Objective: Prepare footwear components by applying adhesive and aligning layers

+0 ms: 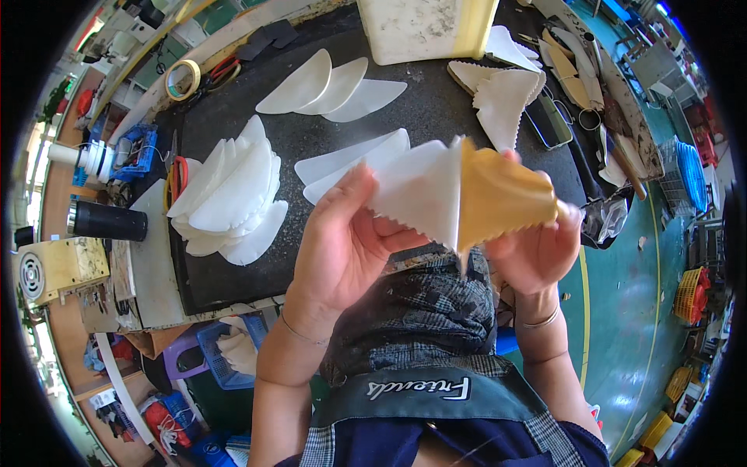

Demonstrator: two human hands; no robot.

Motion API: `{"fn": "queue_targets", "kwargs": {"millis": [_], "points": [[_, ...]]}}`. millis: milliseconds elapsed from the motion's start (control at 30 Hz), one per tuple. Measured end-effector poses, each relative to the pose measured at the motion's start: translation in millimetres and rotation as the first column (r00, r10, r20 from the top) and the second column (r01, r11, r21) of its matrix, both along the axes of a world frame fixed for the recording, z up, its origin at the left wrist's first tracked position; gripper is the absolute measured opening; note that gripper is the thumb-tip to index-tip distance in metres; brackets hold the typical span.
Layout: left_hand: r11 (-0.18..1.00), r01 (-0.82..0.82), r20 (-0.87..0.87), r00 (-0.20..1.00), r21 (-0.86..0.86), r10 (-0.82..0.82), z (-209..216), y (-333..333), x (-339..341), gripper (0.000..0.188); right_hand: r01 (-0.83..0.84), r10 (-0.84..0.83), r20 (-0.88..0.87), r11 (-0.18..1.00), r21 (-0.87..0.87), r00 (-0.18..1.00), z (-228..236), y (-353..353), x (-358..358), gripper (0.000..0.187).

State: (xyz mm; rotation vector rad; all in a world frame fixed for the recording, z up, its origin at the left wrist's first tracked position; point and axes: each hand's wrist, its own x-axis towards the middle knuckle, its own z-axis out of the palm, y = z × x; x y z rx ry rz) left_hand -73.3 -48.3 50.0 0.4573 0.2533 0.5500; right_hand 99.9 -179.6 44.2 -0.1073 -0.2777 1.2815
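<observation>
In front of my chest, above the table's near edge, I hold up a white zigzag-edged piece [424, 187] and a tan zigzag-edged piece [502, 191]. They meet along an upright line; whether they are joined cannot be made out. My left hand [331, 249] pinches the white piece between thumb and fingers. My right hand [545, 249] grips the tan piece at its right end, slightly blurred. Behind my left hand lie two thin white curved pieces [323, 167]. A heap of similar white pieces [233, 194] lies to the left.
Three white curved pieces [331, 86] fan out farther back. A cream bin [428, 35] stands at the far side. Cream zigzag-edged pieces [502, 101], a phone [548, 121] and a hammer [626, 167] lie right. Tape [183, 80], red-handled scissors [179, 175] and a black flask [109, 220] are left.
</observation>
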Motion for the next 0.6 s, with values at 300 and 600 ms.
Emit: {"fn": "queue_targets", "kwargs": {"millis": [300, 600], "points": [[0.917, -0.27, -0.005, 0.959, 0.294, 0.284, 3.2, 0.7, -11.9, 0.019, -0.564, 0.367, 0.929, 0.778, -0.275, 0.054, -28.8, -19.8, 68.4, 0.072], [0.077, 0.237, -0.249, 0.943, 0.968, 0.222, -8.9, 0.2, -45.3, 0.022, 0.221, 0.236, 0.824, 0.892, -0.393, 0.514, -12.8, 19.0, 10.6, 0.034]]}}
